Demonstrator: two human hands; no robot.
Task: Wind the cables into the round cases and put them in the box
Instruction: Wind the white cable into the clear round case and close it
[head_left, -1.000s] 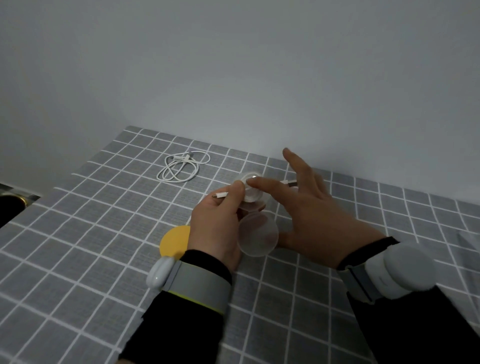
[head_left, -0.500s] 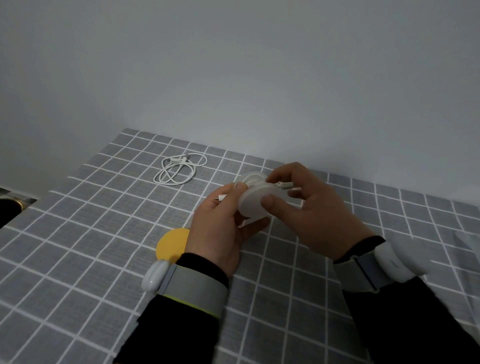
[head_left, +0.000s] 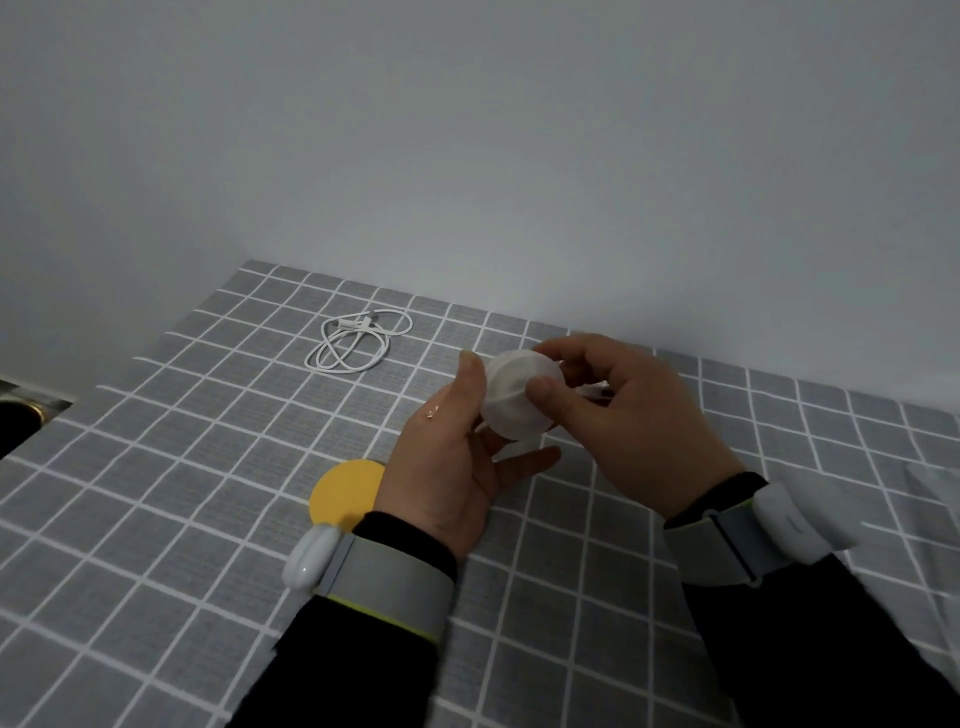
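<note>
Down at the bottom of the frame my two black sleeves (head_left: 395, 670) came in, with a left wristband (head_left: 389, 582) and a right wristband (head_left: 727, 540), both grey, each carrying a white pod. Just above, my left hand (head_left: 447, 467) was clamped on the white round case (head_left: 514, 400), thumb up on its left rim, fingers curled underneath. My right hand (head_left: 634, 431) gripped the same case from the right side, thumb pressed flat on the near face, fingers hooked over the top edge. So the case sat at centre frame, held up between both hands over the grey checked tablecloth (head_left: 156, 519). A yellow disc (head_left: 345, 493) lay flat on the cloth, partly hidden behind my left wrist. Further up and to the left, a white cable (head_left: 358, 343) lay in a loose coil, well apart from my hands. Beyond that stood the plain grey wall (head_left: 467, 156).
</note>
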